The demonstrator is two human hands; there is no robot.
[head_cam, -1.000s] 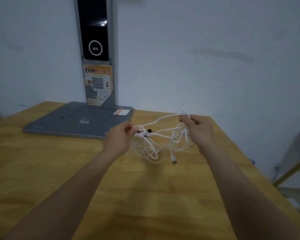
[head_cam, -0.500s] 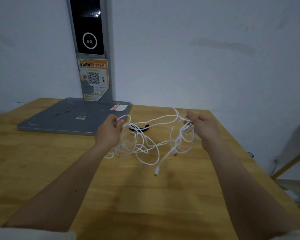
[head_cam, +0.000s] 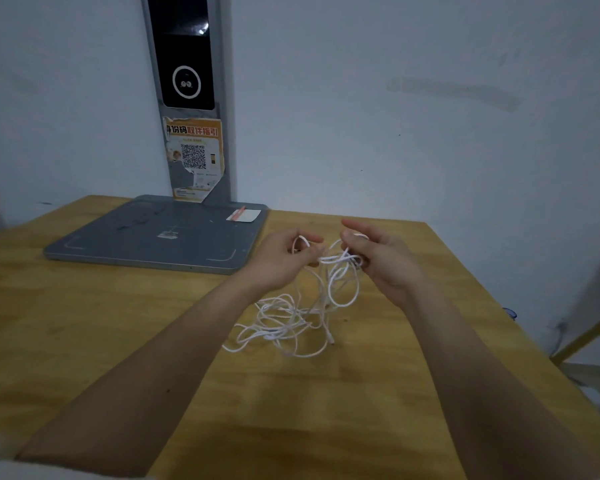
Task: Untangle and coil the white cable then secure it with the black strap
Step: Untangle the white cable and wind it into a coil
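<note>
While both hands sit close together above the bench (head_cam: 84, 341), the white cable (head_cam: 284, 323) is split between them: left hand (head_cam: 281, 261) has its fingers pinched narrow on a small loop near the top, right hand (head_cam: 378, 261) has fingers curled loosely through several strands, thumb and forefinger partly open. Holding it high looks deliberate, since the slack hangs and the crossings spread out so they can be read. Most of the cable lies in a loose heap on the wood just below the hands, one connector end (head_cam: 332, 340) sticking out at the right of the pile. Cable is thin, round, smooth, limp; it forms soft irregular loops with no set memory, so it should slide free rather than kink. Bench is yellowish plywood, matte, visible grain. Grey flat slab (head_cam: 160, 237) with rounded corners sits behind to the left, against a grey post carrying a glossy black panel (head_cam: 186, 53) and a peeling orange sticker (head_cam: 194, 157). Black strap: can't locate it. Judgement: untangling stage, coiling not started.
</note>
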